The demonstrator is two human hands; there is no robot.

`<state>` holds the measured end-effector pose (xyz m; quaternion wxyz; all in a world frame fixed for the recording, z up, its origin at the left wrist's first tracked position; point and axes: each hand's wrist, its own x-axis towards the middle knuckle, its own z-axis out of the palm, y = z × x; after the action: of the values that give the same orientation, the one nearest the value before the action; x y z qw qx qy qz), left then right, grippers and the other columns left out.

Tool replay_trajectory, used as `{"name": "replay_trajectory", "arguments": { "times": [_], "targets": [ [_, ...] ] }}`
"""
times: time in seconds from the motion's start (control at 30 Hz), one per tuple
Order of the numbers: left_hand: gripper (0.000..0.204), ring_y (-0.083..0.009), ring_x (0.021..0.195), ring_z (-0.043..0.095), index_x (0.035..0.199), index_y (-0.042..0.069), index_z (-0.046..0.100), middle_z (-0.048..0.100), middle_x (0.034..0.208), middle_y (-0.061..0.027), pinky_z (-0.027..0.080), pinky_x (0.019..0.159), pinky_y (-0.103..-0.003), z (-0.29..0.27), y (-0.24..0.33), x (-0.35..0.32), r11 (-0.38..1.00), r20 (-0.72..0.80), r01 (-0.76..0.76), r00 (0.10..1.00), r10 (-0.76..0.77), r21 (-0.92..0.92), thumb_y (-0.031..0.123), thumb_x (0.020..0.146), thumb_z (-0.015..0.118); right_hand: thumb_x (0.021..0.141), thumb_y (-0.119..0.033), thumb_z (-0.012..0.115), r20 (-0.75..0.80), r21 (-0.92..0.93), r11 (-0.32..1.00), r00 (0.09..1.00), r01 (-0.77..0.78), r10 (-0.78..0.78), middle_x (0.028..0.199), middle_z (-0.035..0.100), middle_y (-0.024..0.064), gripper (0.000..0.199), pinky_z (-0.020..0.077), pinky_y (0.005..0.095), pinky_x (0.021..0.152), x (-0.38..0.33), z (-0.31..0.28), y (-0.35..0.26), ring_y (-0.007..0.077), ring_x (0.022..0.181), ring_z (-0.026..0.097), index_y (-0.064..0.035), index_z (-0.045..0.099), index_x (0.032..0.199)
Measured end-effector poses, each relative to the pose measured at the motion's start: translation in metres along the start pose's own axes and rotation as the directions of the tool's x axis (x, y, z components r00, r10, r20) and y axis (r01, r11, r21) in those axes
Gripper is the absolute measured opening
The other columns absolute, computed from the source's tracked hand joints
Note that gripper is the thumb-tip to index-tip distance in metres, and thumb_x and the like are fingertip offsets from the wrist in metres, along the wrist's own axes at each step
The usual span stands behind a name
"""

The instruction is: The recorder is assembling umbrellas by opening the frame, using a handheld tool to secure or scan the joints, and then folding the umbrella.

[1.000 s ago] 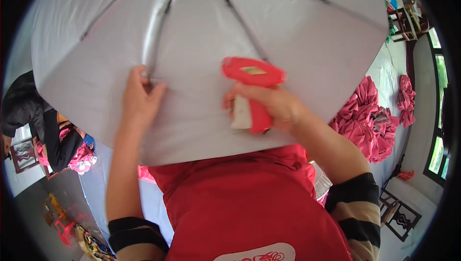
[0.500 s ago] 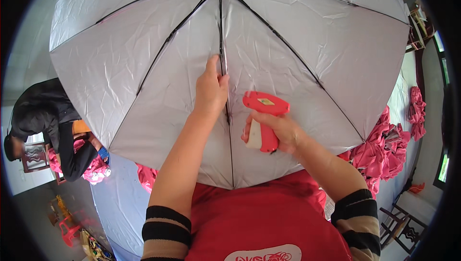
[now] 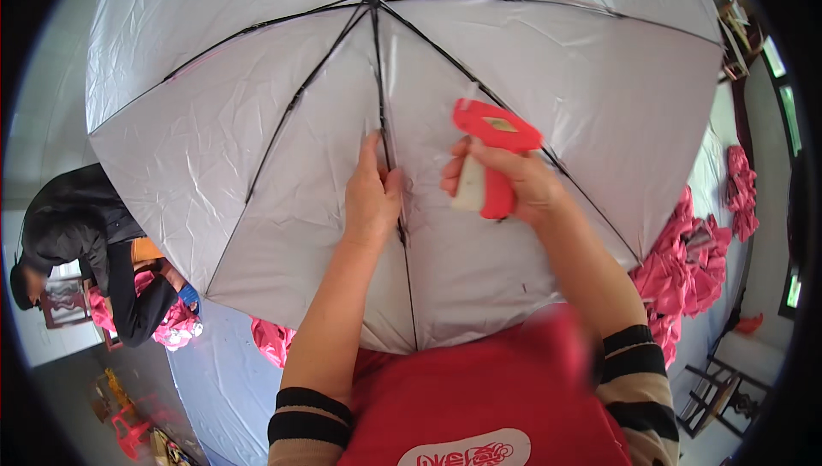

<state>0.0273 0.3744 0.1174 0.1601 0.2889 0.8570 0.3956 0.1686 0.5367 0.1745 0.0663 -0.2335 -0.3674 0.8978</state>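
At the far left a second person in dark clothes bent over a heap of pink cloth, well apart from the worker's hands. The open umbrella filled most of the view – its silver-grey inside faced the camera, and its thin black ribs spread out from the hub near the top edge.

The left hand lay on the fabric at the middle of the umbrella, its fingers closed on the rib that ran straight down toward the person; the thumb pressed from the right side of it.

Just beside it, the right hand was clenched around the white grip of a red tagging gun. The red head of the gun stood above the fingers and touched the fabric near the next rib – the needle itself could not be seen.

Behind the umbrella's right edge lay more pink fabric in a pile on a pale surface, and a dark wooden chair stood at the lower right.
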Motion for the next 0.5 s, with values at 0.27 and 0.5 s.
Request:
{"name": "replay_trajectory", "arguments": {
  "times": [0.27,0.5],
  "targets": [
    [0.071,-0.045,0.13,0.034,0.142,0.001,0.031,0.03,0.142,-0.0305,0.029,0.109,-0.046,0.021,-0.03,-0.099,0.838,0.063,-0.468,0.88,0.471,0.28,0.014,0.081,0.066,0.086,-0.021,0.065,-0.361,-0.521,0.758,0.703,0.393,-0.613,0.086,0.064,0.0083,0.028,0.0481,0.0277,0.069,-0.264,-0.088,-0.02,0.0164,0.082,0.061,-0.0029,0.057,0.106],
    [0.067,-0.0466,0.135,0.027,0.14,-0.004,0.032,0.022,0.146,-0.0338,0.025,0.111,-0.047,0.027,-0.024,-0.156,0.75,0.181,-0.573,0.818,0.546,0.33,0.016,0.085,0.064,0.076,-0.017,0.074,-0.604,-0.794,0.521,0.316,-0.314,-0.732,0.093,0.059,0.0099,0.05,0.0482,0.0361,0.079,-0.422,-0.173,0.148,0.0199,0.088,0.06,-0.007,0.05,0.119]
  ]
}}
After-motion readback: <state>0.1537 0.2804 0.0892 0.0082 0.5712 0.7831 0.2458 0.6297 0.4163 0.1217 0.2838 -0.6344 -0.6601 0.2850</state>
